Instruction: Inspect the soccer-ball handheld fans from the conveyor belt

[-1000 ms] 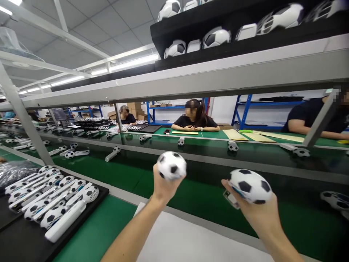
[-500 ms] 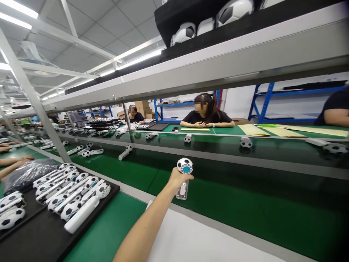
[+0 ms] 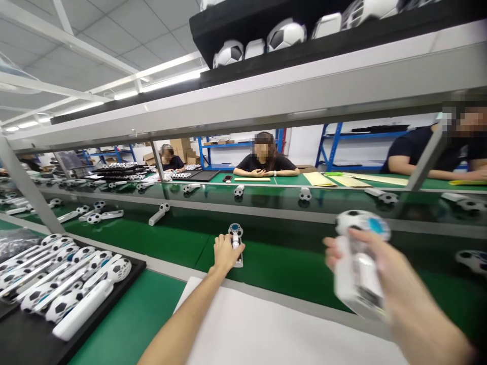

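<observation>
On the green belt [image 3: 289, 268] ahead of me is a handheld device with a soccer-ball head [image 3: 235, 230] and a clear-and-white handle. My left hand [image 3: 225, 252] reaches out to it, fingers and thumb closed around the handle, partly hiding it. At the right, nearer to me, my right hand [image 3: 384, 263] grips a second soccer-ball device [image 3: 348, 274] by its white handle. Its ball head has a blue disc and points up; motion blurs both hand and device. A white sheet [image 3: 266, 324] lies below my left forearm.
At left, a black foam tray [image 3: 114, 299] holds several soccer-ball devices. More devices lie along the belt, including one [image 3: 160, 214] beyond my left hand. A grey shelf beam [image 3: 243, 104] crosses overhead, with ball-shaped items above. Co-workers sit across the line, one person [image 3: 266, 162] facing me.
My right hand has come into view at the right with a second device. The left hand and its device appear further left and lower at the belt. My view has turned right.
</observation>
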The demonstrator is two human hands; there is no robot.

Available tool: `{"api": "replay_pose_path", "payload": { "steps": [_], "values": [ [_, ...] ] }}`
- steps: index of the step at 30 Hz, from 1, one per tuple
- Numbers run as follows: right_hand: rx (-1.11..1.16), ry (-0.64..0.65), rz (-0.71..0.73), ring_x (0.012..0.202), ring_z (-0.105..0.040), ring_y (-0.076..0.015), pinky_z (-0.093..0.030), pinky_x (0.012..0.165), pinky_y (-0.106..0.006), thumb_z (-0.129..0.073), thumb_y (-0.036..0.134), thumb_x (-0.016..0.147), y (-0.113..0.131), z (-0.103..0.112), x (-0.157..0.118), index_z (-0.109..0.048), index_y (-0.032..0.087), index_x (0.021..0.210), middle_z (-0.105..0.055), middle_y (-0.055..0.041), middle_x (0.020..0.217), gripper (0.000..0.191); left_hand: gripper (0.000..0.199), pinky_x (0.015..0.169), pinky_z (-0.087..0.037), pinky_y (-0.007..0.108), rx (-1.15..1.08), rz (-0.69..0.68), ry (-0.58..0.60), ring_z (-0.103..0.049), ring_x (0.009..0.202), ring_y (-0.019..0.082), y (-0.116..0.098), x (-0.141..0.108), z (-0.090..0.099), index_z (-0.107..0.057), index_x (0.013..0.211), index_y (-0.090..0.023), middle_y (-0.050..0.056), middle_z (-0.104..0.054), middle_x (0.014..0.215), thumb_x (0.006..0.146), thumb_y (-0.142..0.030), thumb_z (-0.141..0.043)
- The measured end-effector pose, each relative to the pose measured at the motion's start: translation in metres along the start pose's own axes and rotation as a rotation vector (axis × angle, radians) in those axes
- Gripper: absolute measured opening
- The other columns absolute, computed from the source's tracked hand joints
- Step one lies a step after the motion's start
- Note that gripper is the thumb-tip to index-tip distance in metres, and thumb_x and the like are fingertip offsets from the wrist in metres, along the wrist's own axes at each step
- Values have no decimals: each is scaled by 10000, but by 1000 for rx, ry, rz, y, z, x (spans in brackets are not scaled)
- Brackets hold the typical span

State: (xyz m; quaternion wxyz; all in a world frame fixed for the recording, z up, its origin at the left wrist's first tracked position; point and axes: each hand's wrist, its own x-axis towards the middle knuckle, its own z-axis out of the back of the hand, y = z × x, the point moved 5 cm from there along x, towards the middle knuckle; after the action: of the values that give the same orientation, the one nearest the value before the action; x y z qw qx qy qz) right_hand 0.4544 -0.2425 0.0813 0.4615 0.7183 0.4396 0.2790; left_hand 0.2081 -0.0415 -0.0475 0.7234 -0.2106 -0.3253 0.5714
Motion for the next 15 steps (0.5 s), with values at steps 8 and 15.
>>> {"api": "replay_pose_path", "payload": {
  "steps": [8,15],
  "values": [
    [161,-22,-367,739,-721,-218,-635,681,-359,-566,65,685,-52,-22,13,-607,170,836,-696,-91,829,188,396,972,-379,392,147,-104,15,-494,1118,306,-6,-2,-2,-626,1163,-176,126,-582,1147,906,-462,-530],
    [85,243,-184,749,-687,-189,-575,614,-287,-611,129,721,-21,-41,-16,-653,197,1121,-705,-65,1037,408,319,985,-385,389,147,-163,29,-502,1087,290,-9,0,-4,-662,1084,-200,108,-594,1107,921,-428,-509]
  ]
}}
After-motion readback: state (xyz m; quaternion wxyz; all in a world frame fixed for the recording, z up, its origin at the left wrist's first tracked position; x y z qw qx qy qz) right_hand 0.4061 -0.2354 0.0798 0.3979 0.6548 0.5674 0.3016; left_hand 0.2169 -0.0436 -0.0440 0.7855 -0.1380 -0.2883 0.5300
